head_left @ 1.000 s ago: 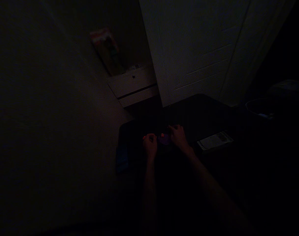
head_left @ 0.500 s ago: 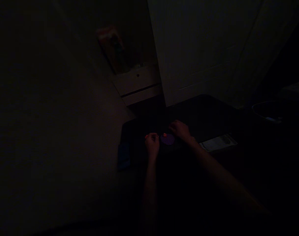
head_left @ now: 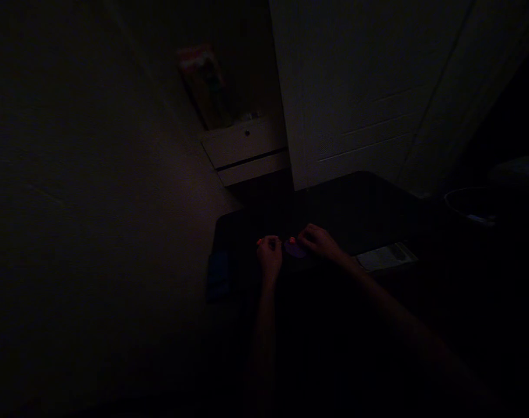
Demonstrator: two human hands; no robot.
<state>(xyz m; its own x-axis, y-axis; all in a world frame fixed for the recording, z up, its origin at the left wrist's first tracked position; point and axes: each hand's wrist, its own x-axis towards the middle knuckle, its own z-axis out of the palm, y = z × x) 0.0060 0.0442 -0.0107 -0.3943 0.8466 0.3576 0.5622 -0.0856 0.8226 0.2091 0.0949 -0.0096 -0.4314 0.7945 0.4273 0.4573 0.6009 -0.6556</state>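
Disc [head_left: 295, 251], purple, lying on near part of dark tabletop [head_left: 355, 200], btwn both hands; prob. put there so as to be w/in easy reach from either side. Small orange-red bit [head_left: 292, 240] at disc's far edge, on it or just behind, can't tell which; among brightest spots in v. dim light, maybe glowing, maybe only catching light. R hand [head_left: 315, 238] at disc's right side, reaching in on a slant, fingers curled, tips toward orange-red bit; near or touching, contact unclear. How far open, or whether gripping anything: can't tell, too dark. L hand [head_left: 270, 251] just left of disc, apart from R hand; thumb and fingers bent round into a ring, tips near each other, dark gap inside. Pinching smth small or not: can't tell. Second orange-red spot [head_left: 259, 242] at outer side of L hand; held or lying behind, also unclear. Blue item [head_left: 218, 277] at left end of tabletop, pale flat box [head_left: 388, 256] by near right edge, past R forearm [head_left: 377, 289]; both prob. kept to the sides so as not to crowd hands. Pale drawers [head_left: 247, 148] and reddish packet [head_left: 201, 81] farther back, well apart from hands.
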